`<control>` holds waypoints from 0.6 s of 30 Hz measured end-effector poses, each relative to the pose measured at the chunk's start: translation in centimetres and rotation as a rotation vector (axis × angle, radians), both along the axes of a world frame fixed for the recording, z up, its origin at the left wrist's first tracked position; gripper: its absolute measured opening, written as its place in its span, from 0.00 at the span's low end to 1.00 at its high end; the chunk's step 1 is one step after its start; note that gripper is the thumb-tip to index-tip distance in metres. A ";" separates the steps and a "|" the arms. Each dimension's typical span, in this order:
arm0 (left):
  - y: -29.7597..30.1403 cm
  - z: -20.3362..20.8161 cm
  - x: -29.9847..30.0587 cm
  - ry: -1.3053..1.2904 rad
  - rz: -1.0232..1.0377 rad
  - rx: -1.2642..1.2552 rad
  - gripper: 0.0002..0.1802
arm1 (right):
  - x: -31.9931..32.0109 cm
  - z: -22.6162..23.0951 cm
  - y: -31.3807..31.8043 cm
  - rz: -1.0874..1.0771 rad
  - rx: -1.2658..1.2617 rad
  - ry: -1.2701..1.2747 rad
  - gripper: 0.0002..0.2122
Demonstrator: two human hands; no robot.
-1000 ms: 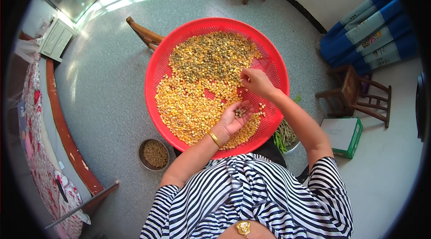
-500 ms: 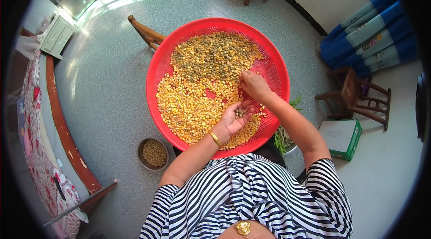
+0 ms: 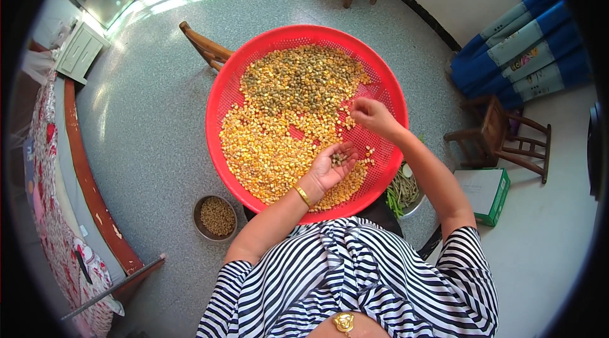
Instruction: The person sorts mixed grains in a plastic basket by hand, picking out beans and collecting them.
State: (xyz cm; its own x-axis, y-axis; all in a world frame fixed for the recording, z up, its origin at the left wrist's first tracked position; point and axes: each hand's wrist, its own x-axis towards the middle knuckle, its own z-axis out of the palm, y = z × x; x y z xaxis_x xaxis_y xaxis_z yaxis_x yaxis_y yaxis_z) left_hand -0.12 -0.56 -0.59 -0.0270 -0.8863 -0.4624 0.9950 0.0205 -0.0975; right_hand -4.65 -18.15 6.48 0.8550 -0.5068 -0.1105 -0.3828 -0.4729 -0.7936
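a wide red perforated basket (image 3: 213, 116) sits before the person. a broad spread of yellow kernels (image 3: 254, 154) covers its near and left part; a patch of yellow kernels mixed with greenish-brown seeds (image 3: 292, 81) fills the far part. on the floor to the near left stands a round bowl (image 3: 204, 234) of brown grains.

the left hand (image 3: 327, 172) is palm up and cupped, fingers loosely apart, above the near kernels. the right hand (image 3: 375, 117) is over the basket's right side, fingers curled together and pointing left; whether it pinches anything, i cannot tell. it is the nearer hand to the mixed patch, which lies ahead and to its left; the left palm lies below-left of it, toward the body. smallest, a few roundish seeds (image 3: 338, 159) rest in that palm, with no clear long axis.
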 end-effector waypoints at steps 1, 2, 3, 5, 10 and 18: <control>-0.1 0.2 0.0 0.001 0.000 0.000 0.16 | -0.2 1.0 0.5 0.220 0.126 0.042 0.07; -0.2 0.7 -0.1 -0.031 0.017 0.063 0.16 | -0.2 2.4 1.2 0.440 0.253 0.086 0.07; -0.3 1.0 -0.1 -0.063 0.034 0.126 0.16 | -0.1 4.0 1.7 0.520 0.359 0.195 0.08; -0.3 1.5 -0.1 -0.050 0.021 0.121 0.16 | 0.1 3.7 1.8 0.441 0.261 0.167 0.07; -0.1 0.2 0.0 -0.023 -0.018 0.059 0.16 | 1.7 0.4 0.2 0.131 -0.203 0.093 0.07; -0.1 -0.2 0.0 0.017 -0.016 0.021 0.16 | 4.0 -2.7 1.2 0.149 -0.608 0.149 0.06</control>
State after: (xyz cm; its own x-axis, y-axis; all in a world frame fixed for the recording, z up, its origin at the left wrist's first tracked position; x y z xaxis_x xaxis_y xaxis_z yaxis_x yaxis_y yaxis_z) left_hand -0.10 -0.69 -0.76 -0.0490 -0.8760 -0.4799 0.9935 0.0067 -0.1137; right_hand -0.67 -16.98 3.80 0.9186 -0.3935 0.0363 -0.3639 -0.8781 -0.3107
